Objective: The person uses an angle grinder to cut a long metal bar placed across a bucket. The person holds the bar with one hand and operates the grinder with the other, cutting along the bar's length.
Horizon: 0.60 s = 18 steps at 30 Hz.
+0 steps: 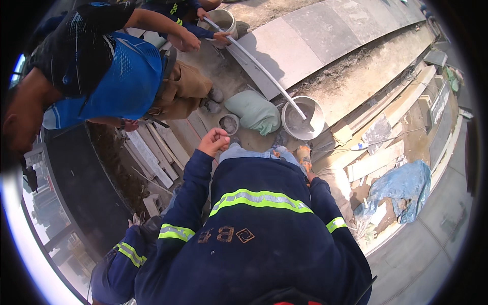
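Observation:
My left hand (214,142) is raised in front of my body, its fingers curled in and the thumb against them. I see nothing held in it. Low at my right side, my right hand (311,176) grips an orange power tool (304,156), its exact kind partly hidden by my sleeve and body. Just beyond the tool stands a white bucket (316,131) with grey material inside. One end of a long pale pole (262,68) rests in that bucket. A pale green sack (252,111) and a small round container (230,123) lie ahead of my left hand.
A person in blue and black (122,76) stands at the left; another person's hands (222,37) hold the pole near a second bucket (223,18). Grey slabs (315,30) run across the back. Planks (152,152) and blue plastic sheeting (401,188) flank me. Someone crouches (119,259) at lower left.

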### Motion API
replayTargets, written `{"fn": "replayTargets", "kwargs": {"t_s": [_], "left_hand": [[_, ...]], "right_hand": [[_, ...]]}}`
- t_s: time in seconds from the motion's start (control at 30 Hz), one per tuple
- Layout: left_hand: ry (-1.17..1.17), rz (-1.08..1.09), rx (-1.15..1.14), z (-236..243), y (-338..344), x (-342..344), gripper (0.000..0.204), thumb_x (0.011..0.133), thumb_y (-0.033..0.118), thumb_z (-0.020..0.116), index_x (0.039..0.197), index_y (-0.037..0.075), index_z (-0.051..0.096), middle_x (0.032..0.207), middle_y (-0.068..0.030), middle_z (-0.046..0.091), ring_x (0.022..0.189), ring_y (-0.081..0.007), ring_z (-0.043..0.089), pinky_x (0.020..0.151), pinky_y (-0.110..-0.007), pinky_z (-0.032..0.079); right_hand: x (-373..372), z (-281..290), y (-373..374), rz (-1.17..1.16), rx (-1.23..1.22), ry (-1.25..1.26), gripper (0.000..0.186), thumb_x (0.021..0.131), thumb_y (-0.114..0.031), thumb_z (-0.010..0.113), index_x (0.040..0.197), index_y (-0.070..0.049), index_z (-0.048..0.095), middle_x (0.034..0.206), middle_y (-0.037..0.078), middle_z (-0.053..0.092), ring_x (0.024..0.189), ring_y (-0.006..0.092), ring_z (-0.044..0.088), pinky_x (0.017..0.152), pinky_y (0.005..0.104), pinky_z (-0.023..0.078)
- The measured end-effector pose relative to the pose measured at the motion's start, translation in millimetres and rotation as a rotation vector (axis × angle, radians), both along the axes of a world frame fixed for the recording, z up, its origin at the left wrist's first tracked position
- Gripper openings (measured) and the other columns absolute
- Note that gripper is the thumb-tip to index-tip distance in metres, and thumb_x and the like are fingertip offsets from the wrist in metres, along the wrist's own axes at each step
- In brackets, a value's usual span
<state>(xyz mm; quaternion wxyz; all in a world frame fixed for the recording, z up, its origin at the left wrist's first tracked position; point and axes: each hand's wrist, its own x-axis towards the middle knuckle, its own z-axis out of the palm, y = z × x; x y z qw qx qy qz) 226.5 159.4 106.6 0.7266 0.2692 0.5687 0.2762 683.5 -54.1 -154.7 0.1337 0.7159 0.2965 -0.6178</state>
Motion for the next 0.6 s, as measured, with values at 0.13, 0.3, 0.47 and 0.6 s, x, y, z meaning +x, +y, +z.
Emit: {"fn": "replayTargets", "kwargs": {"t_s": [0.13, 0.3, 0.47, 0.6], "left_hand": [[0.776, -0.095, -0.285, -186, -139, -108, 0.033, 0.075, 0.014, 0.083, 0.099, 0.004, 0.064, 0.092, -0.0072, 0.067, 0.081, -0.0184, 0.066, 0.074, -0.032, 0.056], [0.852, -0.496, -0.794, -172, -303, -149, 0.025, 0.082, 0.024, 0.073, 0.098, 0.006, 0.07, 0.093, -0.0112, 0.072, 0.082, -0.0214, 0.069, 0.075, -0.036, 0.056], [0.897, -0.27, -0.474, -217, -228, -126, 0.013, 0.081, 0.018, 0.069, 0.087, 0.007, 0.072, 0.076, -0.0109, 0.072, 0.063, -0.0185, 0.07, 0.061, -0.034, 0.056], [0.573, -0.154, -0.029, -236, -61, -31, 0.025, 0.093, 0.025, 0.069, 0.106, 0.004, 0.064, 0.084, -0.0075, 0.069, 0.066, -0.0154, 0.064, 0.057, -0.032, 0.053]], "right_hand": [[20, 8, 22, -0.073, 0.042, 0.181, 0.024, 0.093, -0.026, 0.061, 0.101, -0.006, 0.071, 0.083, 0.012, 0.07, 0.063, 0.0226, 0.068, 0.054, 0.0376, 0.055], [43, 50, 7, -0.711, -0.135, 0.295, 0.015, 0.088, -0.018, 0.066, 0.089, -0.004, 0.07, 0.073, 0.01, 0.066, 0.054, 0.0189, 0.063, 0.047, 0.0348, 0.052], [36, 120, 48, -0.456, 0.057, 0.416, 0.012, 0.084, -0.013, 0.068, 0.085, -0.001, 0.069, 0.071, 0.01, 0.065, 0.057, 0.0191, 0.063, 0.051, 0.0334, 0.049], [2, 179, 95, -0.426, 0.199, 0.423, 0.01, 0.08, -0.01, 0.072, 0.08, -0.001, 0.066, 0.07, 0.008, 0.065, 0.057, 0.0183, 0.062, 0.056, 0.0326, 0.048]]}}
